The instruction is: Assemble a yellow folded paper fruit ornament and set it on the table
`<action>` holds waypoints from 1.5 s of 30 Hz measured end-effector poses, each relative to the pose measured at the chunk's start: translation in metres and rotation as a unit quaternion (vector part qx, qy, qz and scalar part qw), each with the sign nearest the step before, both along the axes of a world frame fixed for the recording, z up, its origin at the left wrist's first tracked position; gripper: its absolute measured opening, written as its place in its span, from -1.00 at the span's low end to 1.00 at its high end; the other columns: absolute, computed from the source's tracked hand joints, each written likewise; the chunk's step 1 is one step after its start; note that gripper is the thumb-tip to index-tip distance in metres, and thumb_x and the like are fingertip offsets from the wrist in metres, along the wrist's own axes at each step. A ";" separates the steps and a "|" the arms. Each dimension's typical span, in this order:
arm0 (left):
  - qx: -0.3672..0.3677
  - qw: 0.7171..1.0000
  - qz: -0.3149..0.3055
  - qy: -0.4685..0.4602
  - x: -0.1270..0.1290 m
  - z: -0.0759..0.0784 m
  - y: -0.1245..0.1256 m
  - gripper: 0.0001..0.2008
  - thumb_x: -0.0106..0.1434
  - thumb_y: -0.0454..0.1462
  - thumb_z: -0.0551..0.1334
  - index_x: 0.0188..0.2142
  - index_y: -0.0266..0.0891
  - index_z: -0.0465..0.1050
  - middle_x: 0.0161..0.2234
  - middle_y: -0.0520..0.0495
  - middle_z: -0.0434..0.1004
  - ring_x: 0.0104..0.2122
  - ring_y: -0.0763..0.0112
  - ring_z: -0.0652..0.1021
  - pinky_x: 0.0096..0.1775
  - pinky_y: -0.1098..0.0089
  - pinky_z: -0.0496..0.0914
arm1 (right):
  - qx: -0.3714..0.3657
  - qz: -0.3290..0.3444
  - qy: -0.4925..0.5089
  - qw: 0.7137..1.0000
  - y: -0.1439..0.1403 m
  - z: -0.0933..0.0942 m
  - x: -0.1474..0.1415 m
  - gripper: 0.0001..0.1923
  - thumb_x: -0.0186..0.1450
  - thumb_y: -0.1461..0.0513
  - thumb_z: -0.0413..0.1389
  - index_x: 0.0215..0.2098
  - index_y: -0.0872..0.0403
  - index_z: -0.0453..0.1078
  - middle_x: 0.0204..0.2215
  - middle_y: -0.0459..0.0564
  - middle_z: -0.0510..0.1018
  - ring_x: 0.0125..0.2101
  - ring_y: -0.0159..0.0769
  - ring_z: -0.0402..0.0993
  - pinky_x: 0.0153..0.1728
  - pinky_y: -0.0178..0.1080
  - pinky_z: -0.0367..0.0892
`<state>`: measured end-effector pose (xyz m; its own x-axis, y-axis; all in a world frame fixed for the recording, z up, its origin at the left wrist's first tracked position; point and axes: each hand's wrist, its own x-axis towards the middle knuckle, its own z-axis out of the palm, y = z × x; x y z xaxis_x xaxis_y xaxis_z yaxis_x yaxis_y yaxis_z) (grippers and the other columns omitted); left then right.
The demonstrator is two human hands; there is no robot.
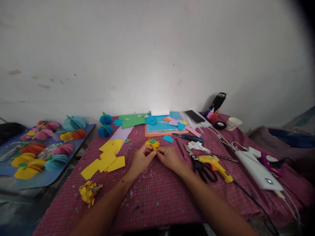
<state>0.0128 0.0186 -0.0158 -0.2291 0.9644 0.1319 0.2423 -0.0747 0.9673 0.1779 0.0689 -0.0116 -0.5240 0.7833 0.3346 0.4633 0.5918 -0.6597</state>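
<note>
Between both hands, over the middle of the table, is a small yellow paper pumpkin (155, 144) with a green leaf on top. My left hand (144, 158) is closed on its left side, thumb toward the middle. From the right, my right hand (169, 157) pinches its lower edge. The fingertips partly hide the pumpkin's underside. Left of my hands lie several yellow paper pieces (108, 157) and a crumpled yellow paper heap (89, 192). A yellow glue gun (216, 164) and black-handled scissors (203, 167) lie to the right.
Two blue paper pumpkins (105, 130) stand at the back left of the checked tablecloth (147, 209). Coloured sheets (162, 126) lie along the wall. At right are a power bank (256, 170), cables, a paper cup (233, 124) and a black flask (218, 102). A side table (46, 180) holds several paper pumpkins.
</note>
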 end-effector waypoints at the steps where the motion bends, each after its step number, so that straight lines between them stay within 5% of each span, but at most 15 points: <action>1: -0.002 1.000 0.002 -0.003 0.000 0.000 0.000 -0.77 0.06 -0.19 0.36 -0.28 -0.21 0.50 -0.42 -0.03 0.58 -0.43 0.36 0.55 -0.38 0.41 0.41 | 0.001 0.008 0.002 1.000 0.000 -0.001 -0.001 -0.72 0.30 0.25 0.05 -0.58 0.00 0.39 -0.56 -0.10 0.52 -0.55 -0.34 0.35 -0.48 -0.29 0.03; 8: 0.006 1.000 0.006 0.006 -0.001 0.000 0.000 -0.78 0.07 -0.18 0.36 -0.30 -0.21 0.47 -0.44 0.00 0.58 -0.44 0.38 0.55 -0.40 0.42 0.42 | 0.001 -0.024 -0.010 1.000 0.000 -0.009 -0.005 -0.73 0.29 0.21 0.11 -0.57 0.02 0.41 -0.55 -0.07 0.56 -0.55 -0.32 0.39 -0.50 -0.29 0.04; 31: 0.023 0.999 0.001 0.028 -0.010 0.003 0.001 -0.76 0.15 -0.14 0.33 -0.28 -0.26 0.50 -0.40 -0.03 0.60 -0.42 0.40 0.54 -0.35 0.43 0.40 | -0.006 0.034 -0.049 0.998 0.002 -0.007 0.000 -0.71 0.34 0.12 0.15 -0.48 0.07 0.52 -0.51 -0.11 0.60 -0.52 -0.41 0.41 -0.47 -0.37 0.10; 39: 0.031 0.983 0.025 0.178 -0.022 0.004 0.002 -0.86 0.22 -0.24 0.22 -0.29 -0.23 0.52 -0.35 -0.01 0.61 -0.38 0.39 0.55 -0.31 0.42 0.38 | 0.028 -0.012 -0.102 0.994 0.005 -0.002 0.005 -0.71 0.35 0.10 0.11 -0.43 0.07 0.51 -0.46 -0.06 0.62 -0.48 -0.38 0.45 -0.45 -0.35 0.09; 45: 0.026 0.993 -0.024 0.109 -0.024 0.006 0.003 -0.78 0.24 -0.16 0.23 -0.26 -0.26 0.55 -0.31 -0.07 0.63 -0.33 0.35 0.56 -0.27 0.40 0.41 | 0.028 -0.053 -0.118 0.991 0.005 0.000 0.006 -0.68 0.36 0.06 0.09 -0.42 0.06 0.53 -0.46 -0.05 0.62 -0.49 -0.37 0.45 -0.47 -0.33 0.06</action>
